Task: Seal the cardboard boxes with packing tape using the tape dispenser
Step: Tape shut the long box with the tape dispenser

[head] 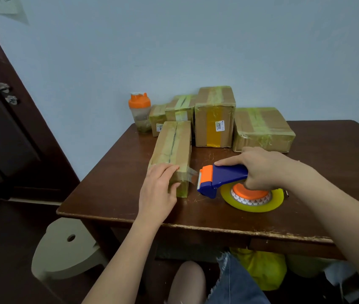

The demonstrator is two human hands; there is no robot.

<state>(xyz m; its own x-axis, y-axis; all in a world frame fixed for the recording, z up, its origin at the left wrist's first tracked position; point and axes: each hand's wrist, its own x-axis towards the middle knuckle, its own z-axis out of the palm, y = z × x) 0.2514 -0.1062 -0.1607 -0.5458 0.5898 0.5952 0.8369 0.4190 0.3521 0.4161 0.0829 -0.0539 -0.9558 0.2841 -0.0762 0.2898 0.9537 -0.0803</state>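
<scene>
Long box (pixel 172 150) is set on table (pixel 130 207) front-left, w/ left hand (pixel 159 187) rested on its near end. Tape dispenser (pixel 235 183) is held just right of it by right hand (pixel 262 167). Four taped boxes (pixel 214 117) are lined behind, shaker bottle (pixel 140 113) at far left of the row.

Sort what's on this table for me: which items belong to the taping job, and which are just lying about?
Job in hand:
long box, pressed by the left hand
tape dispenser, gripped by the right hand
tape strip from box to dispenser
four taped boxes by the wall

Lying about:
shaker bottle with orange lid
stool beside the table
</scene>
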